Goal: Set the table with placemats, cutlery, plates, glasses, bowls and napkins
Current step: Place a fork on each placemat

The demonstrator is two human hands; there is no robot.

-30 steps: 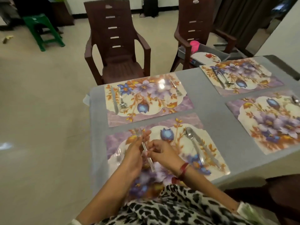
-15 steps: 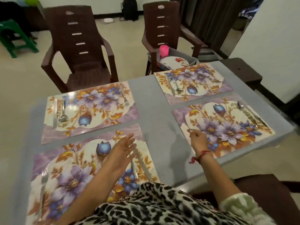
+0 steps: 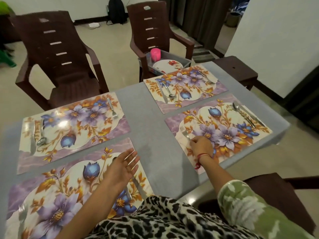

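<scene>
— Step in hand?
— Cutlery. Found the right grip (image 3: 201, 146) pinching the handle end of a fork (image 3: 184, 132), laid flat on the left part of the placemat (image 3: 174, 121), tines pointing away. Judged as placing or straightening; not yet let go.
— Other grip?
— Found the left grip (image 3: 123, 168) released, fingers straight, holding nothing, hovering over the mat (image 3: 57, 180) left of that placemat.
— Remaining cutlery?
— Spotted a spoon (image 3: 240, 112) and a knife (image 3: 253, 117) at the right end of that placemat. More cutlery on the mats beyond it (image 3: 222, 87) and beyond-left of it (image 3: 119, 125).
— Next move?
— Probably release of the fork, then fetching plates (image 3: 168, 65) from the grey bin (image 3: 187, 62) on the chair (image 3: 151, 23) beyond that placemat. Calls for a long reach or a walk round. No plates, glasses, bowls or napkins seen laid.
— Surface and room?
— Grey cloth over the desk (image 3: 151, 126); glossy floral mats, glare on one. A pink cup (image 3: 155, 55) in the bin. A second brown chair (image 3: 51, 54) farther left, pale floor (image 3: 112, 49), dark curtain (image 3: 198, 18) and black bag (image 3: 117, 11) well beyond.
</scene>
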